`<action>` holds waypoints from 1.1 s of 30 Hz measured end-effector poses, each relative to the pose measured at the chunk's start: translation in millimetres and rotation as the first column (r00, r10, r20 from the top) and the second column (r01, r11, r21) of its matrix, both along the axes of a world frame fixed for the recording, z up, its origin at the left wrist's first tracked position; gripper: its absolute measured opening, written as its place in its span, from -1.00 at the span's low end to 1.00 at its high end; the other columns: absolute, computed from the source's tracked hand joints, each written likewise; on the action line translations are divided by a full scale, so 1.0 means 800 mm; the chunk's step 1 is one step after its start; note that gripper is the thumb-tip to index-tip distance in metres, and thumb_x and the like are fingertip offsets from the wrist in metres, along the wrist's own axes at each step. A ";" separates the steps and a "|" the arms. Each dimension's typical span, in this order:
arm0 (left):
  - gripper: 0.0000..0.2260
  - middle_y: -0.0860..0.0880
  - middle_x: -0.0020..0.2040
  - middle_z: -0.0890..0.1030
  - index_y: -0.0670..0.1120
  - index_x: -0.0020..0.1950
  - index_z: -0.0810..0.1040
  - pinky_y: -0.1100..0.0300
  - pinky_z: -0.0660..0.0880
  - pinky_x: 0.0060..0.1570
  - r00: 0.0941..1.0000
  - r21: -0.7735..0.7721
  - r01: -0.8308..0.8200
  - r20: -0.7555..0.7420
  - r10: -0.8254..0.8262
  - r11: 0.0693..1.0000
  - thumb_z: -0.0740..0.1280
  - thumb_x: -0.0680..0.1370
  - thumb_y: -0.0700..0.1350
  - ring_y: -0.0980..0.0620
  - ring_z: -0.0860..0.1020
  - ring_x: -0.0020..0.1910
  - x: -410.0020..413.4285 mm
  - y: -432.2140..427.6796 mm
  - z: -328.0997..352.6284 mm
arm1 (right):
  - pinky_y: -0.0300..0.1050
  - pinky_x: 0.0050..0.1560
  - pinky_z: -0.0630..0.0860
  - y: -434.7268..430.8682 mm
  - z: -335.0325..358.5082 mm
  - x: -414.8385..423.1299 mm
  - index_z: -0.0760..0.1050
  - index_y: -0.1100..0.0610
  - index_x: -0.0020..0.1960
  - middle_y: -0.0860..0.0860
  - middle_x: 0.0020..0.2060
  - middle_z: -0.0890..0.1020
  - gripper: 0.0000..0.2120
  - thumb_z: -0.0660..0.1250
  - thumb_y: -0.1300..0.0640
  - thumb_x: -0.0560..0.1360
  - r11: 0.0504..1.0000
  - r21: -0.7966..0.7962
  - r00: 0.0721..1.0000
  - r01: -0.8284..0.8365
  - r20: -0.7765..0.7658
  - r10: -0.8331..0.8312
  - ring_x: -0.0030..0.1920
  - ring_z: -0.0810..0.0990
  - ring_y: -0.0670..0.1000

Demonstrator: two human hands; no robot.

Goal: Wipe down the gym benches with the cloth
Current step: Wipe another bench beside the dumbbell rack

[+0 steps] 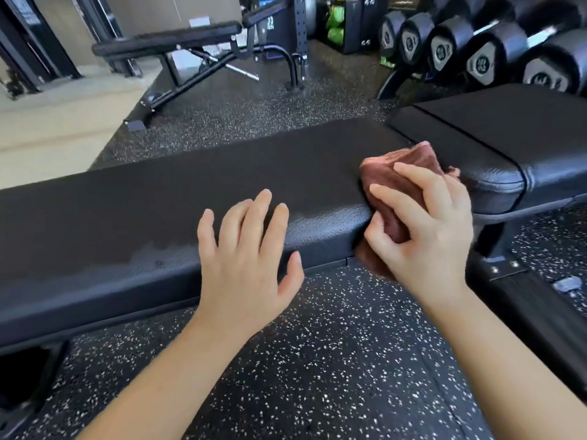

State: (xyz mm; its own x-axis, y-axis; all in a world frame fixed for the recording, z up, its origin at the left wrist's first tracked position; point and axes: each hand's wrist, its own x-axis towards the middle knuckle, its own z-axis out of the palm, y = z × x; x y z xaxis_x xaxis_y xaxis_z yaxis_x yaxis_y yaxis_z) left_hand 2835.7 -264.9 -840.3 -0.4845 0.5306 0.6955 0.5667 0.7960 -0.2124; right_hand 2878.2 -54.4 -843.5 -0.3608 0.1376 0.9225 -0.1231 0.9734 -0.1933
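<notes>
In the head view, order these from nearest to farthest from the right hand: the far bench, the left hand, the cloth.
1. cloth, gripped in the right hand.
2. left hand, just to its left.
3. far bench, across the floor, upper left.

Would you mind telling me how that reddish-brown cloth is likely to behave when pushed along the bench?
Probably floppy: the cloth bunches and drapes over the bench edge under the right hand. It looks light, since a few curled fingers hold it. Its fuzzy surface would likely drag rather than slide on the grained padding.
</notes>
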 end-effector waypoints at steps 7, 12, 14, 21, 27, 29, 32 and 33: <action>-0.59 -0.20 0.29 0.50 -0.22 0.24 0.51 -0.26 0.18 0.23 1.000 -0.006 -0.021 0.000 0.021 1.000 0.17 0.49 -0.03 -0.21 0.45 0.22 0.000 -0.023 -0.002 | 0.11 -0.03 0.47 -0.100 0.002 -0.016 0.66 0.09 -0.01 0.08 0.06 0.64 -0.78 0.30 0.07 0.44 0.975 0.107 0.980 -0.196 0.040 0.193 -0.03 0.58 0.23; -0.59 -0.21 0.28 0.51 -0.22 0.25 0.49 -0.23 0.16 0.27 0.998 0.052 -0.050 0.028 0.049 0.997 0.14 0.52 -0.03 -0.21 0.43 0.24 0.000 -0.058 0.002 | 0.07 0.03 0.44 -0.022 0.007 -0.001 0.65 0.13 0.01 0.12 0.08 0.61 -0.79 0.34 0.13 0.42 0.971 0.176 0.983 -0.161 0.121 0.141 -0.06 0.57 0.22; -0.60 -0.21 0.28 0.51 -0.23 0.25 0.49 -0.21 0.18 0.26 0.998 0.048 -0.055 0.032 0.054 0.997 0.14 0.52 -0.03 -0.21 0.43 0.23 -0.001 -0.073 0.001 | 0.04 0.08 0.39 0.001 0.006 0.004 0.64 0.16 0.00 0.15 0.08 0.60 -0.79 0.32 0.13 0.43 0.986 0.150 0.991 -0.071 0.120 0.053 -0.06 0.56 0.24; -0.58 -0.22 0.29 0.49 -0.23 0.30 0.40 -0.15 0.21 0.27 0.998 0.067 -0.054 0.041 0.051 0.996 0.13 0.51 -0.04 -0.19 0.40 0.26 -0.001 -0.107 -0.004 | 0.08 -0.08 0.45 -0.113 0.007 -0.018 0.66 0.16 -0.06 0.10 0.01 0.64 -0.82 0.35 0.14 0.39 0.984 0.093 0.989 -0.150 0.013 0.149 -0.11 0.57 0.21; -0.59 -0.23 0.30 0.48 -0.22 0.30 0.38 -0.17 0.20 0.27 0.999 0.059 -0.051 0.013 0.050 0.997 0.14 0.51 -0.05 -0.19 0.37 0.29 -0.002 -0.113 -0.008 | 0.09 -0.11 0.49 -0.150 0.007 -0.024 0.65 0.10 -0.04 0.08 0.02 0.65 -0.82 0.35 0.10 0.41 0.955 0.200 0.976 -0.218 0.046 0.213 -0.08 0.58 0.23; -0.60 -0.23 0.30 0.48 -0.21 0.30 0.38 -0.17 0.20 0.27 0.998 0.047 -0.057 0.015 0.056 0.997 0.14 0.52 -0.05 -0.19 0.37 0.29 -0.002 -0.110 -0.009 | 0.10 -0.13 0.47 -0.115 0.008 -0.019 0.65 0.11 -0.02 0.10 0.03 0.64 -0.82 0.35 0.09 0.43 0.948 0.235 0.977 -0.214 0.063 0.205 -0.10 0.57 0.23; -0.59 -0.22 0.30 0.49 -0.22 0.30 0.41 -0.17 0.19 0.28 0.998 0.043 -0.057 0.031 0.056 0.997 0.13 0.53 -0.04 -0.18 0.37 0.30 -0.002 -0.108 -0.009 | 0.12 -0.12 0.46 -0.063 0.004 -0.012 0.65 0.13 -0.02 0.12 0.03 0.63 -0.80 0.32 0.09 0.44 0.974 0.194 0.993 -0.119 0.049 0.111 -0.12 0.54 0.23; -0.59 -0.22 0.29 0.49 -0.22 0.29 0.42 -0.17 0.19 0.28 0.998 0.044 -0.056 0.034 0.054 0.997 0.13 0.53 -0.04 -0.19 0.37 0.30 -0.002 -0.108 -0.009 | 0.12 -0.11 0.46 -0.056 0.002 -0.011 0.66 0.13 -0.03 0.13 0.03 0.63 -0.80 0.32 0.09 0.44 0.981 0.173 0.996 -0.088 0.034 0.083 -0.11 0.53 0.23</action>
State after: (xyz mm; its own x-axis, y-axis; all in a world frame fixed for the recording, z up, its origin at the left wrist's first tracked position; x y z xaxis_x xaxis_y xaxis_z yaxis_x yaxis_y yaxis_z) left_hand 2834.3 -351.6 -847.2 -0.5347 0.4712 0.7014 0.5279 0.8344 -0.1582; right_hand 2869.2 -99.1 -842.3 -0.3890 -0.0569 0.9195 -0.2041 0.9786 -0.0258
